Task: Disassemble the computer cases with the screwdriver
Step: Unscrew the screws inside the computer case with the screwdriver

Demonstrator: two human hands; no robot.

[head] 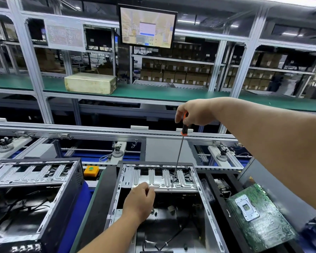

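Observation:
An open computer case (115, 196) lies in front of me, with a silver drive bracket (159, 178) across its far end. My right hand (195, 112) grips the orange-and-black handle of a long screwdriver (179, 154), held high and nearly upright. Its tip touches the bracket near the right side. My left hand (139, 201) hovers over the bracket's near edge with its fingers curled; I cannot tell whether they hold anything. Loose cables lie inside the case below.
A second open case (49, 198) stands at the left. A green motherboard (259, 216) lies at the right beside a dark panel. An orange button box (91, 170) sits between the cases. Behind run a conveyor rail (98, 132), a green shelf with a beige box (90, 83), and a monitor (147, 27).

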